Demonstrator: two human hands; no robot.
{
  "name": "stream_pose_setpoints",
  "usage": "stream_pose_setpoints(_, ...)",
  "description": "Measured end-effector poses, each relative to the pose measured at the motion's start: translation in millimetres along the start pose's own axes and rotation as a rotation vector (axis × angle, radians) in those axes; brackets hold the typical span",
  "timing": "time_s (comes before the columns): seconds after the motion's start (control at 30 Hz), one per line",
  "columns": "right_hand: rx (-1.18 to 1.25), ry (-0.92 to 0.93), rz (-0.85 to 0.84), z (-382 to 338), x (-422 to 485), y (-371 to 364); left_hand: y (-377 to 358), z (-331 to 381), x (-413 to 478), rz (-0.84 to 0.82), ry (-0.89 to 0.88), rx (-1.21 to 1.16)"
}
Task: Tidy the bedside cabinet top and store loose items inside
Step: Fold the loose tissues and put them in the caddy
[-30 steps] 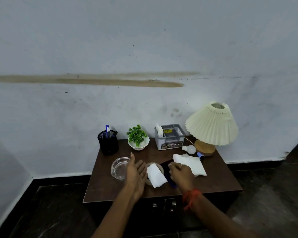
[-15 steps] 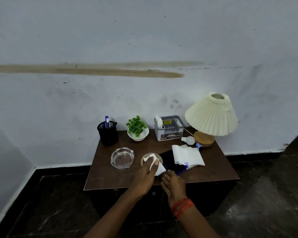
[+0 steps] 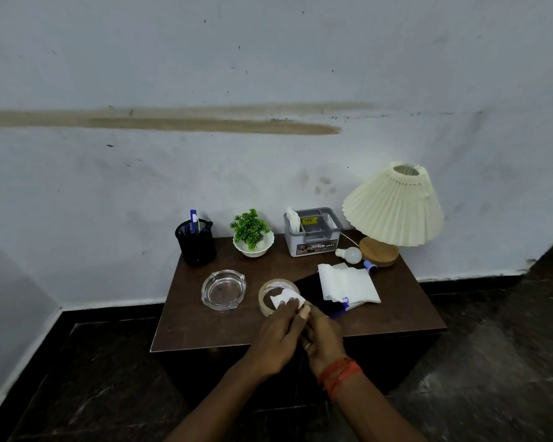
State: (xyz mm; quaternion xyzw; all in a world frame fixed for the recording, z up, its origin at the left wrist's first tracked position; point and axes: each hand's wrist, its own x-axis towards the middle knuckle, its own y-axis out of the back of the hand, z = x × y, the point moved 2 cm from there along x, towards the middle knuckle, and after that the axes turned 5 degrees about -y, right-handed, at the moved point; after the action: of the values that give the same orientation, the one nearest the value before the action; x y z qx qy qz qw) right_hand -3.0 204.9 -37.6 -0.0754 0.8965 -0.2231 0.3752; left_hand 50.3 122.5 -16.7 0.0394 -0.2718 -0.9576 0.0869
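Cabinet top (image 3: 205, 327) against wall | left hand (image 3: 278, 333) and right hand (image 3: 324, 341) curled, both pinching paper (image 3: 284, 298) above tape roll (image 3: 264, 301), front edge | risk: opposing pulls may tear paper; ashtray (image 3: 223, 290) nearby could get knocked

- The left hand (image 3: 276, 339) no longer lies flat beside the glass ashtray (image 3: 223, 290); its fingertips now pinch the white paper (image 3: 284, 298).
- The right hand (image 3: 323, 339) is off the dark notebook (image 3: 313, 293) and now sits against the left hand, thumb at the paper's edge.
- The paper, earlier flat across the tape roll (image 3: 265, 296), is bunched smaller just ahead of both hands.
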Motion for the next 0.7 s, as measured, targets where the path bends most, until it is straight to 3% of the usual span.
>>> stream_pose_setpoints(0.2,-0.052,0.144,-0.022,-15.7,-5.0,-4.3,-6.4,11.7,2.9,0.044,0.016,-0.231)
stream_pose_setpoints(0.53,-0.644,0.507,0.168,-74.5,-4.0,-12.5,-1.7,55.0,38.5,0.216,0.106,-0.798)
stream_pose_setpoints(0.7,-0.881,0.794,0.226,-109.2,-13.0,-24.0,4.8,71.5,57.7,0.296,0.102,-0.913)
